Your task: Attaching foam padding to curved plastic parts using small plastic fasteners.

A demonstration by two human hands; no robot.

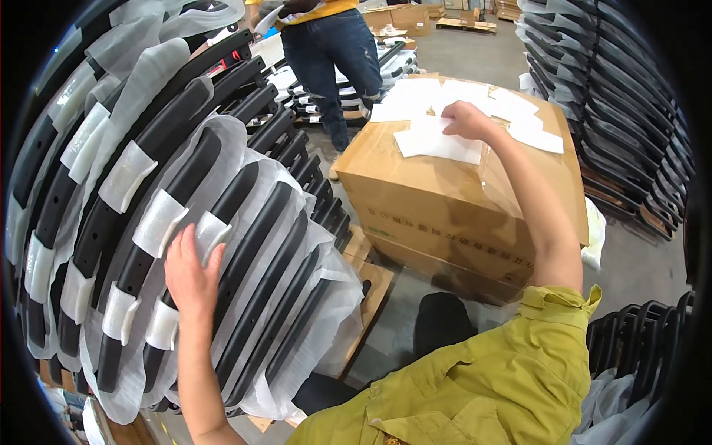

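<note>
Warehouse concrete floor (475, 55) lies beyond a stack of black curved parts (245, 245), many already wrapped in white foam pads, where the left hand (191, 271) lies flat and spread, while the right hand (466, 120) pinches a foam sheet (437, 144) atop the cardboard box (445, 208), several sheets left.

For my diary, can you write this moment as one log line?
left hand: flat on wrapped black bars | right hand: on white sheets | sheets on cardboard box

Head cam, looks down, close, rim prob. warped
</note>
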